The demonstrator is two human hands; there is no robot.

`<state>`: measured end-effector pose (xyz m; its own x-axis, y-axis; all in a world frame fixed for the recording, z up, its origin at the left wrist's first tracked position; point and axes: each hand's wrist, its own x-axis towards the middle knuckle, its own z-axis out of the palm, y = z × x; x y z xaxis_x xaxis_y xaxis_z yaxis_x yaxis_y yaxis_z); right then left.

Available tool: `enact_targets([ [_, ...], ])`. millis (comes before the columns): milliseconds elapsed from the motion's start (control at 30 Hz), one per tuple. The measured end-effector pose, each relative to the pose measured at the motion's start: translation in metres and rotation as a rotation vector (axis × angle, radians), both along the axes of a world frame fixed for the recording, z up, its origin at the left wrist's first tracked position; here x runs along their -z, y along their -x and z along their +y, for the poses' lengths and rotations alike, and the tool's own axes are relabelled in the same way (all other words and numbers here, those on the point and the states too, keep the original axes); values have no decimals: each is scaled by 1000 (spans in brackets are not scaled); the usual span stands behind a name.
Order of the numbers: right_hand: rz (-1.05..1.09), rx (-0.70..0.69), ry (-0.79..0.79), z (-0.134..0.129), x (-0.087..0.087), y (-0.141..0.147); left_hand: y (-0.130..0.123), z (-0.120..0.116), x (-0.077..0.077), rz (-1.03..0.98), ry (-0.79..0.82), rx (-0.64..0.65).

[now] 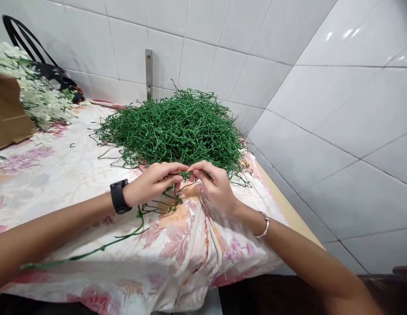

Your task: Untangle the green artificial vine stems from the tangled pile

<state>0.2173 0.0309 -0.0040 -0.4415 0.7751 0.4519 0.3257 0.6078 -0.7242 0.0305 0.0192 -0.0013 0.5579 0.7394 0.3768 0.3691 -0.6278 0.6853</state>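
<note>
My left hand (159, 180), with a black band on its wrist, pinches a small green artificial stem (184, 175) between thumb and fingers. At the other side of this piece, my right hand (216, 183) pinches too, its fingertips meeting those of my left. Just behind both hands rises a big tangled heap of thin green plastic stems (177, 127). A longer green stem (103, 248) with branching thin ends lies below my left forearm, its branches reaching under my left hand. How the small piece joins the branches there is hidden by my fingers.
A floral cloth (78, 175) covers the table, bunched at the front edge. White artificial flowers (42, 96), brown cardboard (11, 113) and a dark bag (55, 76) stand at the left. White tiled walls (337, 131) close off the back and right. A metal bracket (148, 72) is on the back wall.
</note>
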Motion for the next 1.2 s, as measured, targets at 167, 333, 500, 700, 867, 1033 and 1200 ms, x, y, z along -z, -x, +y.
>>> enact_targets([
  [167, 193, -68, 246, -2, 4, 4, 1, -1, 6, -58, 0, -71],
  [333, 434, -168, 546, -5, 7, 8, 3, 1, 7, -76, -17, -64],
  [500, 514, -217, 734, -4, 5, 7, 6, 3, 5, -42, -44, 6],
  [700, 522, -164, 804, -2, 5, 5, 4, -4, 5, 35, -144, 96],
  [867, 310, -243, 672, -5, 4, 4, 3, -12, 4, 121, -209, 261],
  [1033, 176, -188, 478, -6, -1, 1, 6, -9, 4, 183, -281, 279],
  [1200, 187, -124, 486, -2, 0, 2, 7, -4, 6, 184, -309, 165],
])
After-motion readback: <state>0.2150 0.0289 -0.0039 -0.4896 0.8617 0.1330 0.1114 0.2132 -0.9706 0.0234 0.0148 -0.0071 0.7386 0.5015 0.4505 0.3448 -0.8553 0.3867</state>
